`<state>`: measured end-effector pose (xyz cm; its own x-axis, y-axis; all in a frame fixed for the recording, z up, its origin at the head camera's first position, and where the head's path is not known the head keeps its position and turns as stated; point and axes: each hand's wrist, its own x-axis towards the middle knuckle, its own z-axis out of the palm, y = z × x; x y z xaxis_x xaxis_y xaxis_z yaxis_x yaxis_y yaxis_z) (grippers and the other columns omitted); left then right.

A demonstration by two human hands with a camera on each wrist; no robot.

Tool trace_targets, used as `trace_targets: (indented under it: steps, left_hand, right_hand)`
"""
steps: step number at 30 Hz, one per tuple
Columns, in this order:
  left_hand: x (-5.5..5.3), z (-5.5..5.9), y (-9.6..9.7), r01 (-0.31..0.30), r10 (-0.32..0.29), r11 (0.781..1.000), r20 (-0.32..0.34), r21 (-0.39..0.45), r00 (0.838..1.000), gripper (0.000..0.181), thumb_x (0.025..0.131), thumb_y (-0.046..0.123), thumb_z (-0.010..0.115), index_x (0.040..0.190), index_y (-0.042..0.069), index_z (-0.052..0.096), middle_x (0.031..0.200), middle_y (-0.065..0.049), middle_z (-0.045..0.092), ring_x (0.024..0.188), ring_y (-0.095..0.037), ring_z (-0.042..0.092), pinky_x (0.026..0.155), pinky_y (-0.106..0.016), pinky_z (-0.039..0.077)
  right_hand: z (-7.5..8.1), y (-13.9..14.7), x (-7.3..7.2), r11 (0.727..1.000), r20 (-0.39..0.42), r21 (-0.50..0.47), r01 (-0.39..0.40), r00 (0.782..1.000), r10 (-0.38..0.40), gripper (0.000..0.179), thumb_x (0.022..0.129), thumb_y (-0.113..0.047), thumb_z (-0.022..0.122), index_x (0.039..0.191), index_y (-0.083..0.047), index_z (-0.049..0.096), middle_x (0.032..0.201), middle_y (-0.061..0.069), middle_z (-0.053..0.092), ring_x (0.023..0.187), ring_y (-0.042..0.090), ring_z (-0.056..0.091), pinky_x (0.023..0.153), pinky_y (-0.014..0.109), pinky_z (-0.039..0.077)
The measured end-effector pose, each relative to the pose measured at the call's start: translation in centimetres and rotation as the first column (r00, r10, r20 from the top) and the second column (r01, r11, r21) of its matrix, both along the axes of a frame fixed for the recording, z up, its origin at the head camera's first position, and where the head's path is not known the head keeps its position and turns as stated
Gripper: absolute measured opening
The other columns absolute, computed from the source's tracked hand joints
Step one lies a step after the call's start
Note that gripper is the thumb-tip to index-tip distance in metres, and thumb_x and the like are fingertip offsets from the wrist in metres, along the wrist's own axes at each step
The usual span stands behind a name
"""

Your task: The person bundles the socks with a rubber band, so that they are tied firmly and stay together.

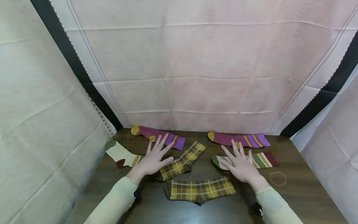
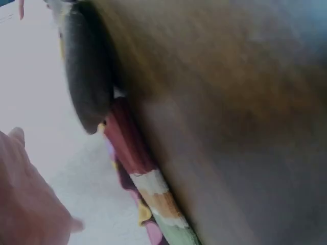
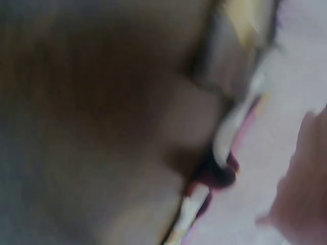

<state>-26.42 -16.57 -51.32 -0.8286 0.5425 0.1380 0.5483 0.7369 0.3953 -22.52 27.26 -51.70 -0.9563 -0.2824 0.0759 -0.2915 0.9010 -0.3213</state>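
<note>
My left hand [image 1: 153, 158], fingers spread, is over a yellow-and-brown plaid sock [image 1: 183, 161] and the cuff end of a cream sock [image 1: 124, 154] with green toe and maroon heel. Its fingertips overlap a purple sock [image 1: 156, 134] with yellow toe. My right hand [image 1: 240, 165], also spread, covers part of a second cream sock [image 1: 261, 160] with green and maroon bands; its fingertips overlap a second purple sock [image 1: 240, 139]. Between the forearms lies another plaid sock [image 1: 201, 189]. Both hands hold nothing. In the left wrist view a maroon-cuffed sock [image 2: 130, 138] shows; the right wrist view is blurred.
The socks lie flat on a dark wooden table [image 1: 305, 186]. A thin pinkish loop [image 1: 278, 179] lies right of the right hand. Pale cloth walls [image 1: 201, 68] rise behind the table and at both sides, with black strips [image 1: 81, 68] along the corners.
</note>
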Motion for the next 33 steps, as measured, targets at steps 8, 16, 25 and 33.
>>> trace_targets:
  steps: [8, 16, 25, 33]
  left_hand:
    - [2.4, 0.5, -0.6, 0.067, -0.096, 0.969, 0.115, 0.24, 0.989, 0.062, 0.113, 0.043, 0.052, 0.169, 0.025, 0.034, 0.178, -0.001, 0.013, 0.161, -0.033, 0.019, 0.122, -0.068, 0.026]
    - [4.8, 0.3, -0.3, 0.068, -0.138, 0.94, 0.191, 0.334, 0.972, 0.044, 0.11, 0.038, 0.063, 0.144, 0.01, 0.068, 0.142, -0.004, 0.068, 0.123, -0.017, 0.066, 0.1, -0.046, 0.056]
    - [6.1, -0.8, 0.4, 0.03, -0.129, 0.95, 0.302, 0.311, 0.945, 0.024, 0.101, 0.024, 0.078, 0.117, 0.007, 0.077, 0.097, 0.01, 0.072, 0.087, -0.006, 0.065, 0.079, -0.032, 0.057]
    - [7.0, -1.0, 0.7, 0.004, -0.089, 0.966, 0.313, 0.26, 0.945, 0.02, 0.093, 0.016, 0.086, 0.109, 0.009, 0.077, 0.08, 0.011, 0.065, 0.069, -0.006, 0.061, 0.066, -0.027, 0.052]
  right_hand:
    - [1.8, 2.7, 1.3, 0.981, 0.035, -0.181, -0.066, 0.997, 0.074, 0.059, 0.111, -0.05, 0.054, 0.163, -0.021, 0.049, 0.176, 0.017, 0.02, 0.152, 0.047, 0.037, 0.114, 0.074, 0.033]
    - [1.5, 3.4, 3.2, 0.915, 0.038, -0.403, -0.031, 0.998, 0.051, 0.043, 0.108, -0.027, 0.068, 0.147, -0.008, 0.064, 0.132, 0.014, 0.073, 0.112, 0.025, 0.073, 0.093, 0.044, 0.06]
    - [-0.1, 3.7, 4.6, 0.859, 0.24, -0.502, 0.1, 0.97, 0.028, 0.043, 0.101, -0.018, 0.077, 0.139, -0.001, 0.066, 0.121, 0.012, 0.075, 0.104, 0.02, 0.074, 0.085, 0.028, 0.058]
    - [-1.0, 4.0, 5.0, 0.856, 0.308, -0.507, 0.102, 0.949, 0.069, 0.048, 0.096, -0.016, 0.081, 0.138, 0.002, 0.065, 0.12, 0.015, 0.073, 0.1, 0.023, 0.071, 0.082, 0.028, 0.057]
